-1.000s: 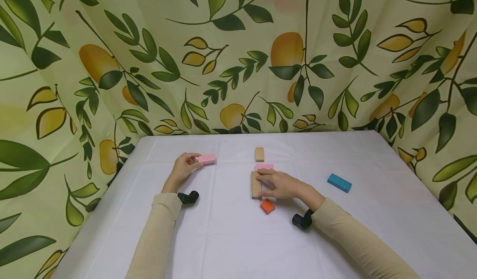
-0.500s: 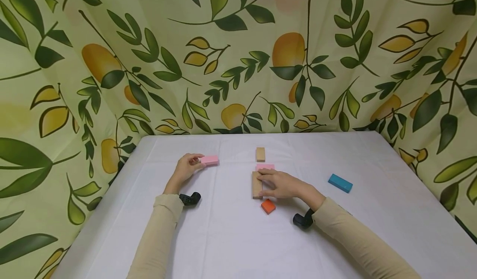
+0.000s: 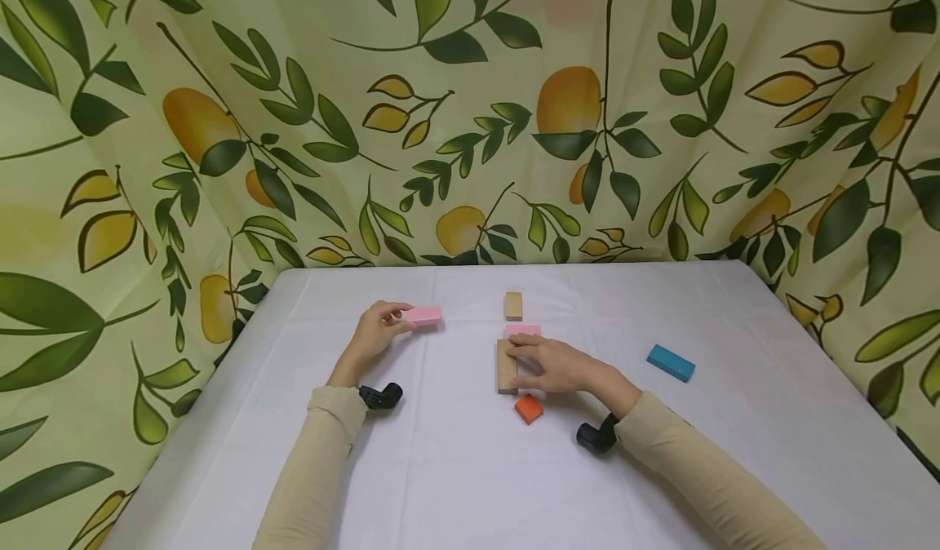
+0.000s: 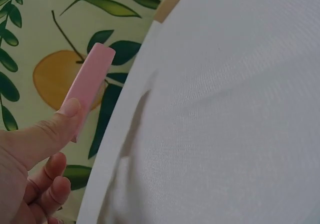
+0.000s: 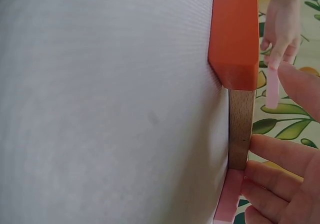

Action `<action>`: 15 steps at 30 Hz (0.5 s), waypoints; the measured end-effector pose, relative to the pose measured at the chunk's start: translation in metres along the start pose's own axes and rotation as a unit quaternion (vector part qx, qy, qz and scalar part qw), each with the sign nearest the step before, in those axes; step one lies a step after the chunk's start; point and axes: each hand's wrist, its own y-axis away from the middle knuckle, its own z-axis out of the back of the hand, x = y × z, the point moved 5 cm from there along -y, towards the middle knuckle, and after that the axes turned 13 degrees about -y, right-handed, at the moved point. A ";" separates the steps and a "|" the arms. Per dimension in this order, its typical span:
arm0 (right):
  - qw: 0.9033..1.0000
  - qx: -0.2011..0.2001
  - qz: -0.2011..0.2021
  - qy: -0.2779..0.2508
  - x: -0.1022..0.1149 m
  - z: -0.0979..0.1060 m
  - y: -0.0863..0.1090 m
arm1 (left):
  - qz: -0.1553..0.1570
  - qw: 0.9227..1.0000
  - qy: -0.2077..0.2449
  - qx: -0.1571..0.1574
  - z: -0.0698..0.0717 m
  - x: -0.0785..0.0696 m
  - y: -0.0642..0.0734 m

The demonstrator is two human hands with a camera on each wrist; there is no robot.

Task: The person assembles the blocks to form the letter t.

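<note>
My left hand (image 3: 373,331) pinches a pink block (image 3: 424,316) between thumb and fingers. In the left wrist view this block (image 4: 90,78) is raised over the white tabletop, one end sticking out past the thumb (image 4: 71,107). My right hand (image 3: 561,366) rests at the longer wooden block (image 3: 505,369), its fingertips (image 5: 256,143) touching the block's upper edge and the thumb held apart. A second pink block (image 3: 523,330) lies against the far end of that wooden block, partly covered by the fingers. An orange block (image 3: 529,409) sits just in front of its near end.
A smaller wooden block (image 3: 513,306) stands farther back, behind the second pink block. To the right lies a blue block (image 3: 671,362). The white-covered table (image 3: 455,468) ends at a leaf-and-fruit patterned curtain (image 3: 470,126). A black wrist camera (image 3: 598,436) juts out by the right wrist.
My left hand has carried the pink block a little to the right, towards the other blocks. The right hand and the blocks by it have stayed where they were.
</note>
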 end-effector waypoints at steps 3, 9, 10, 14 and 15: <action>1.000 -0.001 0.005 0.002 0.000 0.000 0.000 | -0.005 1.000 -0.004 0.005 -0.001 -0.005 0.000; 1.000 -0.001 0.006 0.000 0.001 0.000 0.000 | 0.002 1.000 -0.002 0.012 -0.003 -0.009 0.000; 1.000 0.000 0.005 -0.002 0.001 0.000 0.000 | 0.001 1.000 -0.002 0.012 -0.004 -0.010 0.000; 1.000 -0.002 0.007 -0.003 0.001 0.000 0.001 | -0.004 1.000 0.004 0.011 -0.004 -0.014 0.001; 1.000 -0.002 0.006 -0.005 0.001 0.001 0.001 | -0.005 1.000 0.004 0.010 -0.004 -0.015 0.001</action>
